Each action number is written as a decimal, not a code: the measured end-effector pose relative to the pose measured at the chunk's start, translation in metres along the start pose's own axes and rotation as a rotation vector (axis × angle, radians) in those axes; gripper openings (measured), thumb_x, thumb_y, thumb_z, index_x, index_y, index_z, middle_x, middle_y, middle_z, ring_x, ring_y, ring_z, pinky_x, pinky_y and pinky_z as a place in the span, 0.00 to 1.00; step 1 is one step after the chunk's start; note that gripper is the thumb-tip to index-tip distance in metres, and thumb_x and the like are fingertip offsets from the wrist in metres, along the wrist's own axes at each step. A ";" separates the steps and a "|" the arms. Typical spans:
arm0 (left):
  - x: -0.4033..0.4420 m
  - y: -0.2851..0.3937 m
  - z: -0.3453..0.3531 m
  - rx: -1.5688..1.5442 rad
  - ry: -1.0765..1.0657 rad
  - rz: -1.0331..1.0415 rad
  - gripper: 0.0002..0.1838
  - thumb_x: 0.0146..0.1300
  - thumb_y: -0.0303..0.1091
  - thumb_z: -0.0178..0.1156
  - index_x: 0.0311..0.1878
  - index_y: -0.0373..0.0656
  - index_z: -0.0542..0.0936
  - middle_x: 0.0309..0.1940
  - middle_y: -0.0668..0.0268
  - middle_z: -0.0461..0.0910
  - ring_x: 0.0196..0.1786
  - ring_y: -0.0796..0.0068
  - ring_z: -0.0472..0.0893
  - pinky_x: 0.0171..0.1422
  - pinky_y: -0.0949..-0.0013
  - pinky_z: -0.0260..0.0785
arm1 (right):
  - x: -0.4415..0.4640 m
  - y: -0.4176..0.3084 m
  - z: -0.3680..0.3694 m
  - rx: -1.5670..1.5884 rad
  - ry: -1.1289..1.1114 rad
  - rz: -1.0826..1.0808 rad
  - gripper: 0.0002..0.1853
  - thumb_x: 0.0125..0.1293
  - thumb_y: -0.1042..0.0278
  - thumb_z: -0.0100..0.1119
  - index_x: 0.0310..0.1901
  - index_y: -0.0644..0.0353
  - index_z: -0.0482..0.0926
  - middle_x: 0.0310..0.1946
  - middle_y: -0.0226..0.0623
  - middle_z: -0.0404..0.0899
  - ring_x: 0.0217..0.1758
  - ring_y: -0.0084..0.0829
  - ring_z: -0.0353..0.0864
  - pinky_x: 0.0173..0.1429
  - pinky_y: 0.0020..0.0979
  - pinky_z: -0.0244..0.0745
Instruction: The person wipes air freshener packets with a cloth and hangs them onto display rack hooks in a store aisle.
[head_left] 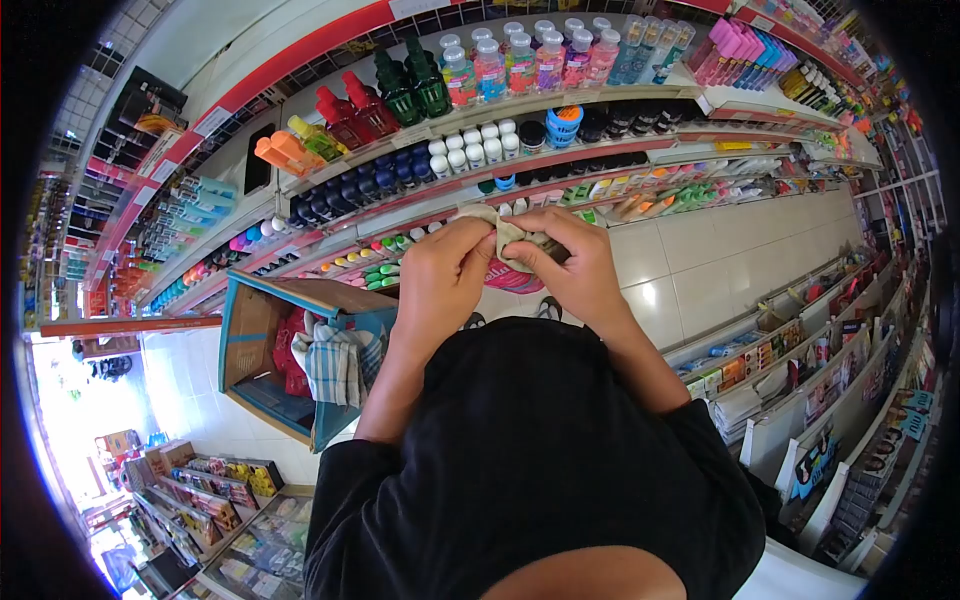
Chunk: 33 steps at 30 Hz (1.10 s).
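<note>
Black shirt [560, 430] foremost, left grip [445, 275] and right grip [568, 258] closed on pale cloth [510, 234], pink item [513, 278] below partly hidden.

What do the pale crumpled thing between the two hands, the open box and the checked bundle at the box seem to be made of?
Pale crumpled thing: probably matt cloth, since it bunches into soft creases; the fibre can't be told.
Open box: likely cardboard, brown and teal, with thin, flat panels.
Checked bundle: apparently woven fabric, dull-surfaced; its check lines bend with the folds.
</note>
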<state>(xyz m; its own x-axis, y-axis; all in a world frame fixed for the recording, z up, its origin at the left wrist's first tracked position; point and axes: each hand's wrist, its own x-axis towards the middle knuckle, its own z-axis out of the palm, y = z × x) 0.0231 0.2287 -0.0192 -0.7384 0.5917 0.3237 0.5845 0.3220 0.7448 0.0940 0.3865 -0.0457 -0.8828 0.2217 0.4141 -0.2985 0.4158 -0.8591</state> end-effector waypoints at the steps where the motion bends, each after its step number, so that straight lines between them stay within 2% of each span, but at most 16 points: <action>1: -0.001 0.000 -0.001 0.000 0.001 -0.006 0.03 0.61 0.27 0.57 0.36 0.38 0.78 0.27 0.56 0.77 0.28 0.54 0.76 0.32 0.64 0.67 | 0.000 -0.003 -0.001 0.002 -0.005 0.002 0.16 0.53 0.71 0.70 0.43 0.65 0.80 0.34 0.39 0.82 0.35 0.29 0.80 0.42 0.28 0.73; 4: -0.002 -0.001 -0.005 -0.070 0.066 0.003 0.02 0.61 0.24 0.57 0.35 0.36 0.77 0.26 0.58 0.77 0.27 0.62 0.77 0.32 0.68 0.67 | 0.002 -0.007 -0.005 -0.042 -0.058 -0.033 0.15 0.52 0.71 0.70 0.41 0.65 0.81 0.33 0.39 0.82 0.34 0.31 0.80 0.41 0.29 0.73; 6: -0.004 -0.003 -0.010 -0.173 0.146 -0.037 0.03 0.62 0.25 0.58 0.34 0.36 0.77 0.25 0.64 0.77 0.27 0.74 0.75 0.32 0.73 0.65 | 0.000 -0.009 -0.006 -0.146 -0.063 -0.075 0.12 0.52 0.70 0.68 0.39 0.61 0.81 0.31 0.39 0.79 0.35 0.39 0.78 0.37 0.31 0.73; 10: -0.008 -0.020 -0.044 -0.434 0.638 -0.205 0.04 0.66 0.25 0.55 0.36 0.35 0.77 0.27 0.73 0.73 0.27 0.86 0.66 0.31 0.79 0.57 | -0.018 0.033 -0.020 -0.289 -0.232 -0.088 0.09 0.55 0.71 0.66 0.38 0.61 0.80 0.29 0.37 0.78 0.33 0.33 0.77 0.36 0.29 0.72; 12: -0.009 -0.027 -0.067 -0.375 0.566 -0.106 0.04 0.66 0.24 0.54 0.36 0.34 0.77 0.27 0.73 0.72 0.27 0.86 0.65 0.31 0.79 0.56 | -0.029 0.047 -0.026 -0.053 -0.227 0.451 0.08 0.58 0.71 0.64 0.38 0.62 0.79 0.30 0.31 0.79 0.33 0.23 0.76 0.37 0.25 0.70; 13: -0.009 -0.028 -0.074 -0.317 0.494 -0.011 0.04 0.66 0.24 0.54 0.37 0.33 0.77 0.27 0.73 0.72 0.27 0.86 0.65 0.31 0.79 0.56 | -0.029 0.052 -0.031 -0.052 -0.232 0.447 0.08 0.58 0.71 0.64 0.38 0.62 0.79 0.30 0.31 0.79 0.33 0.23 0.76 0.37 0.25 0.70; 15: -0.008 -0.022 -0.076 -0.230 0.422 0.002 0.04 0.65 0.23 0.56 0.36 0.34 0.79 0.26 0.72 0.73 0.27 0.85 0.66 0.31 0.79 0.57 | -0.029 0.059 -0.039 0.537 -0.059 0.533 0.08 0.60 0.71 0.63 0.39 0.64 0.79 0.33 0.27 0.79 0.37 0.17 0.75 0.39 0.21 0.69; 16: -0.007 -0.022 -0.074 -0.184 0.334 -0.004 0.04 0.63 0.24 0.58 0.37 0.34 0.80 0.28 0.70 0.75 0.30 0.84 0.69 0.34 0.79 0.60 | -0.023 0.049 -0.036 0.635 -0.019 0.365 0.10 0.60 0.72 0.64 0.42 0.65 0.79 0.37 0.27 0.79 0.38 0.18 0.75 0.41 0.21 0.69; 17: -0.006 -0.022 -0.069 -0.139 0.244 -0.008 0.04 0.62 0.25 0.59 0.37 0.34 0.81 0.30 0.67 0.78 0.33 0.83 0.73 0.37 0.79 0.64 | -0.015 0.033 -0.030 0.636 -0.017 0.366 0.10 0.60 0.72 0.64 0.42 0.65 0.79 0.37 0.27 0.79 0.38 0.18 0.75 0.41 0.21 0.69; 19: -0.005 -0.020 -0.053 -0.207 0.265 -0.037 0.05 0.57 0.22 0.62 0.36 0.36 0.83 0.29 0.64 0.82 0.32 0.82 0.77 0.38 0.78 0.67 | 0.002 -0.003 -0.011 0.648 0.032 0.124 0.12 0.58 0.72 0.66 0.43 0.63 0.80 0.38 0.28 0.80 0.36 0.20 0.76 0.39 0.22 0.69; 20: -0.007 -0.017 -0.048 -0.238 0.215 -0.068 0.05 0.56 0.22 0.63 0.37 0.35 0.83 0.29 0.64 0.83 0.32 0.81 0.79 0.39 0.78 0.69 | 0.008 -0.010 0.001 0.644 0.042 0.127 0.12 0.58 0.72 0.66 0.43 0.63 0.80 0.38 0.28 0.80 0.36 0.20 0.76 0.39 0.22 0.69; 22: -0.010 -0.011 -0.035 -0.274 0.171 -0.086 0.05 0.55 0.21 0.64 0.36 0.35 0.83 0.28 0.64 0.83 0.31 0.80 0.80 0.38 0.77 0.71 | 0.017 -0.016 0.016 0.139 -0.021 -0.233 0.11 0.55 0.70 0.68 0.40 0.63 0.81 0.36 0.33 0.81 0.35 0.25 0.78 0.40 0.25 0.71; 25: -0.013 -0.012 -0.026 -0.334 0.221 -0.075 0.04 0.55 0.21 0.64 0.35 0.36 0.83 0.29 0.64 0.83 0.32 0.81 0.80 0.38 0.77 0.71 | 0.004 -0.014 0.023 0.075 -0.099 -0.049 0.11 0.52 0.69 0.70 0.36 0.62 0.82 0.33 0.37 0.81 0.36 0.30 0.79 0.41 0.27 0.72; 27: -0.016 -0.018 -0.025 -0.405 0.311 -0.087 0.03 0.56 0.21 0.64 0.34 0.36 0.83 0.28 0.64 0.83 0.31 0.81 0.80 0.37 0.78 0.71 | -0.003 -0.008 0.022 0.061 -0.049 -0.105 0.10 0.52 0.69 0.70 0.33 0.63 0.81 0.29 0.39 0.81 0.35 0.32 0.79 0.39 0.29 0.72; 30: -0.018 -0.024 -0.029 -0.392 0.317 -0.078 0.04 0.55 0.21 0.64 0.35 0.35 0.83 0.29 0.63 0.83 0.32 0.79 0.80 0.39 0.77 0.71 | -0.016 0.011 0.013 0.030 -0.143 0.027 0.10 0.51 0.69 0.70 0.32 0.64 0.81 0.29 0.39 0.81 0.33 0.34 0.79 0.38 0.30 0.72; 33: -0.020 -0.025 -0.025 -0.230 0.184 -0.006 0.04 0.55 0.21 0.64 0.35 0.35 0.83 0.28 0.62 0.82 0.33 0.76 0.79 0.43 0.75 0.70 | -0.018 0.020 0.006 0.043 -0.127 0.101 0.10 0.52 0.70 0.70 0.31 0.64 0.80 0.29 0.38 0.80 0.33 0.35 0.80 0.39 0.30 0.73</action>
<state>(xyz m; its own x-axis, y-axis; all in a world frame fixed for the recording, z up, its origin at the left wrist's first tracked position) 0.0145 0.1903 -0.0297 -0.8024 0.4398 0.4033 0.5037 0.1367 0.8530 0.1020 0.3849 -0.0722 -0.9471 0.1455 0.2862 -0.2192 0.3583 -0.9075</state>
